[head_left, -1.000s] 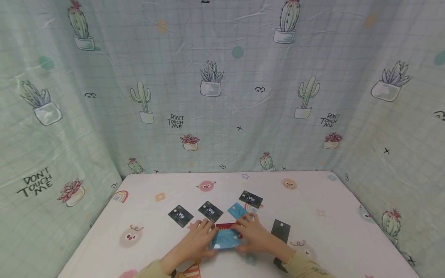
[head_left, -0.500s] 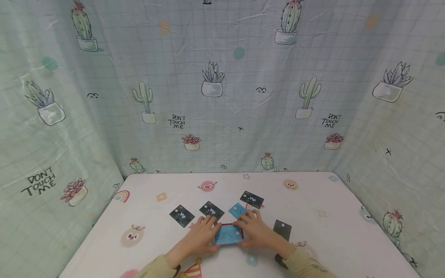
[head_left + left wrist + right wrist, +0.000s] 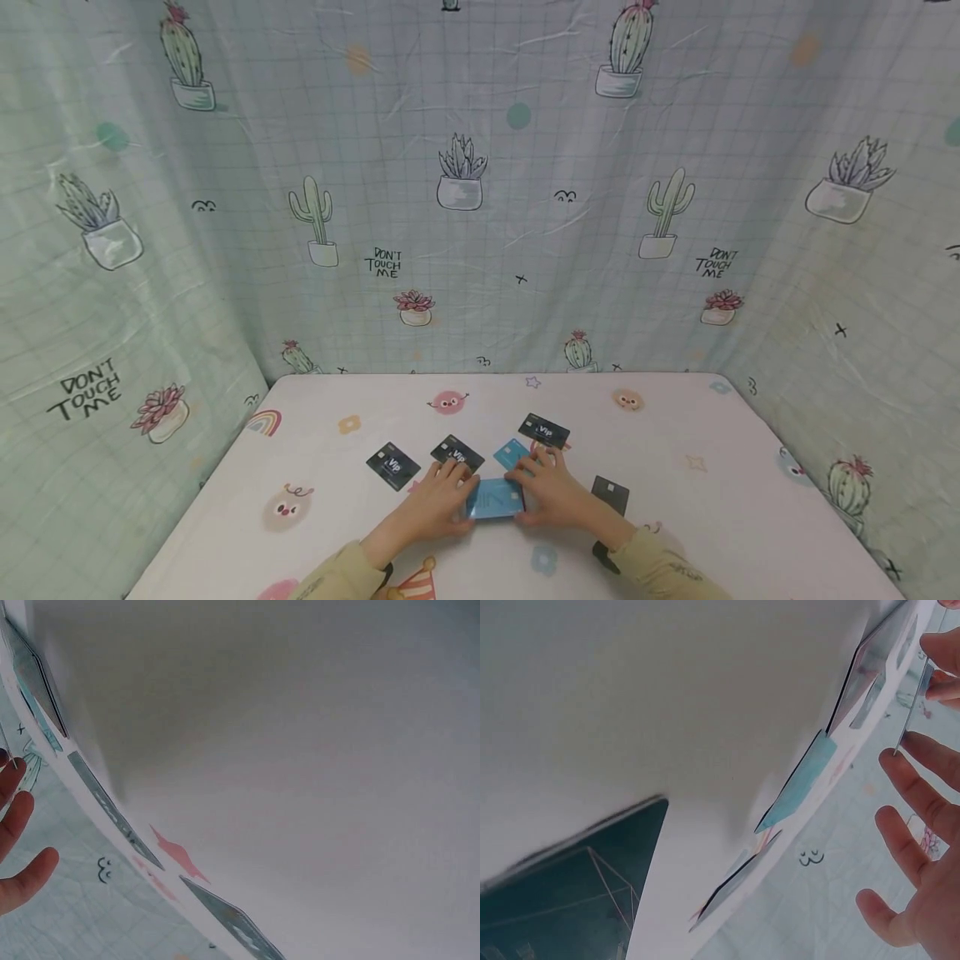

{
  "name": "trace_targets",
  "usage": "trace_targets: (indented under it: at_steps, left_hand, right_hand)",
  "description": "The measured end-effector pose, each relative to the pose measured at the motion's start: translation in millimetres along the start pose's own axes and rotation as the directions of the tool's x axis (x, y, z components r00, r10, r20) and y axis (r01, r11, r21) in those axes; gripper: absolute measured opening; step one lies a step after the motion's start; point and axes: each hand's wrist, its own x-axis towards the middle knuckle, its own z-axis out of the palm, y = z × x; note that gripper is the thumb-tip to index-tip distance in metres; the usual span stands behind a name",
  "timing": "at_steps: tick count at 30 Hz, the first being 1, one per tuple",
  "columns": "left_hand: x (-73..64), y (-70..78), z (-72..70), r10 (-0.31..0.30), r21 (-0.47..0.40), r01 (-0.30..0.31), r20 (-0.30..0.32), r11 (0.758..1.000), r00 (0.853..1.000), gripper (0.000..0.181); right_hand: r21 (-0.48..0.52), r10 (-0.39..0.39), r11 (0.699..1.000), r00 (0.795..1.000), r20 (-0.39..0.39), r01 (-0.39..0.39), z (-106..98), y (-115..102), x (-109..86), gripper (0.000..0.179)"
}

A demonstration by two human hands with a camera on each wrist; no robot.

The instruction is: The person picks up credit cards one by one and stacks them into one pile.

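A light blue bank card (image 3: pixel 495 498) is held level between both hands in the head view. My left hand (image 3: pixel 438 504) pinches its left end between thumb and fingers. At its right end, the fingers and thumb of my right hand (image 3: pixel 555 498) grip it the same way. The right wrist view shows the held card almost edge-on, with the right hand (image 3: pixel 930 825) at its end, raised over the tabletop. A reddish card (image 3: pixel 866 664) lies on the table there. In the left wrist view only some fingertips of the left hand (image 3: pixel 26 877) show.
Black VIP cards lie beyond the hands: one at left (image 3: pixel 393 467), one in the middle (image 3: pixel 465 454), one farther back (image 3: pixel 543 431). A second blue card (image 3: pixel 512 454) sits near the right fingertips. Dark cards (image 3: pixel 611 493) lie beside and partly under the right forearm.
Both hands have shifted slightly forward with the blue card. It now covers nearly all of the red card that showed behind it a second ago. The grip has stayed the same.
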Motion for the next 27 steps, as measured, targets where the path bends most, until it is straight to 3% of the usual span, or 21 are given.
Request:
trace_targets:
  at_steps: [18, 27]
  left_hand:
    - [2.7, -4.1, 1.0, -0.020, 0.000, 0.020, 0.037, 1.000, 0.999, 0.055]
    - [4.7, -5.5, 2.3, -0.042, -0.060, 0.047, 0.090, 0.997, 0.995, 0.055]
  right_hand:
    - [-0.034, 0.038, 0.999, 0.997, 0.067, -0.036, -1.1, 6.7, 4.2, 0.055]
    - [-0.035, 0.032, 0.999, 0.998, 0.061, -0.030, -1.0, 6.9, 5.7, 0.055]
